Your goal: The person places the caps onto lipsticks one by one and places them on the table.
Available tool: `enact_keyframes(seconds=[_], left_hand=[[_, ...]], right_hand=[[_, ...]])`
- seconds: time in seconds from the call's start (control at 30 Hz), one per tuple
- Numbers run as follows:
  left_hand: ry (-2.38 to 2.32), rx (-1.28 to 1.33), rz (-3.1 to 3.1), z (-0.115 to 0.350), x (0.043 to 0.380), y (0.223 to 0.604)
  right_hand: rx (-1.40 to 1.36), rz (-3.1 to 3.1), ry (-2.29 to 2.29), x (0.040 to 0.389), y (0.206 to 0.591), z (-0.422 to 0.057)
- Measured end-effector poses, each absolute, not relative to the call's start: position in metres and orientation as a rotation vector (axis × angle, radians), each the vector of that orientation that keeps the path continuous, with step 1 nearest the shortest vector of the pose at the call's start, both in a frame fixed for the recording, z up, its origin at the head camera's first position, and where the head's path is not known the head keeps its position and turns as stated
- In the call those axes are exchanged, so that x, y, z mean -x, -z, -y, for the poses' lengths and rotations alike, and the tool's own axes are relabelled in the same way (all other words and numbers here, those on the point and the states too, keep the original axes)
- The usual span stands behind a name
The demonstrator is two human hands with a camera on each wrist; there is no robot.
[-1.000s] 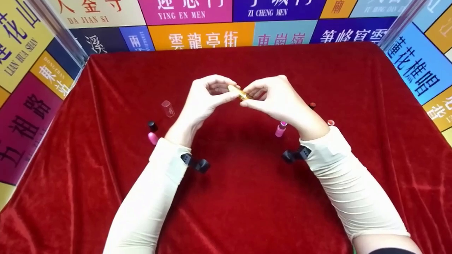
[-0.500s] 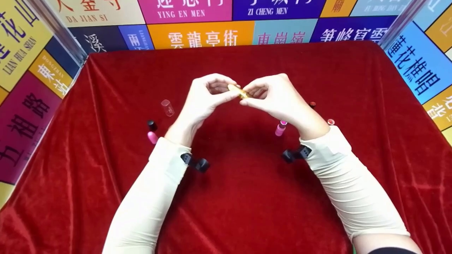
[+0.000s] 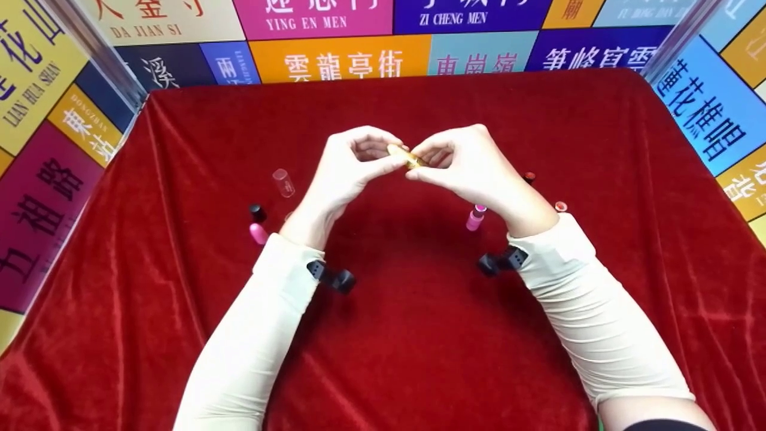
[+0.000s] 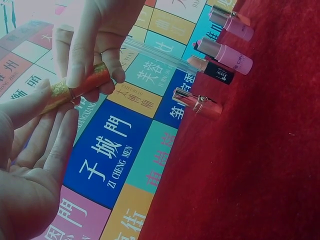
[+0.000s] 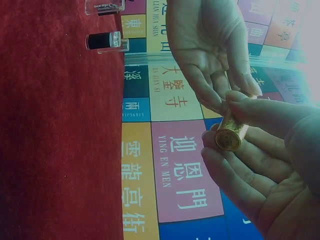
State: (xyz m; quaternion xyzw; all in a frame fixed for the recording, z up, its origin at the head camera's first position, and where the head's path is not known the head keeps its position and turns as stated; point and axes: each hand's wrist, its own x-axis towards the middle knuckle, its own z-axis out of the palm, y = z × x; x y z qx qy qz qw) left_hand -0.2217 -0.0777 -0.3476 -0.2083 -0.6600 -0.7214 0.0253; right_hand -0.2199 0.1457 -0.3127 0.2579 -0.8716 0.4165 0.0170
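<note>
A slim gold lipstick tube (image 3: 414, 160) is held between both hands above the far half of the table. My left hand (image 3: 350, 158) pinches its left end between thumb and fingers. My right hand (image 3: 470, 164) grips its right end. In the left wrist view the tube (image 4: 60, 95) has a patterned gold surface, with reddish tones toward the right hand's end and a thin seam in the middle. The round gold base of the tube (image 5: 230, 139) faces the camera in the right wrist view. Fingers cover much of the tube.
Left of the hands lie a clear cap (image 3: 285, 183), a black cap (image 3: 257, 212) and a pink cap (image 3: 258, 233). A pink lipstick (image 3: 475, 218) stands by the right forearm. More lipsticks, one black (image 4: 220, 71) and one red (image 4: 200, 104), stand on the red cloth (image 3: 389, 335).
</note>
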Motion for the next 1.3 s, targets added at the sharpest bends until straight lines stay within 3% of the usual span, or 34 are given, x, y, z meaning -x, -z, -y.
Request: enact_keyframes(seconds=[0.7, 1.0, 1.3], left_hand=[[2.208, 0.593, 1.989, 0.085, 0.224, 0.335], [2.035, 0.424, 1.97, 0.149, 0.231, 0.311], [1.995, 0.188, 2.009, 0.223, 0.241, 0.308]], right_hand=[[-0.807, 2.685, -1.258, 0.222, 0.298, -0.161], [-0.556, 2.712, -1.328, 0.224, 0.264, -0.216], [-0.546, 2.827, -1.128, 0.235, 0.291, -0.29]])
